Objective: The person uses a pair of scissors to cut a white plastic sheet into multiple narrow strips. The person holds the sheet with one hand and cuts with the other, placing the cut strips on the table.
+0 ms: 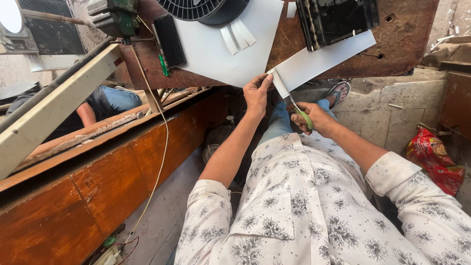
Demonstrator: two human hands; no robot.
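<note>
Right hand (316, 118) gripping green-handled scissors (294, 105), cutting white sheet (319, 61); left hand (256, 91) pinching sheet beside blades. Cut just starting at sheet's edge.

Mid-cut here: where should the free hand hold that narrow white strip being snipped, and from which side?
Pinch the narrow white strip at its outer end, off the table edge, coming from the left side as the left hand does. The scissors in the right hand enter from below right, so that side is probably best kept free.
</note>
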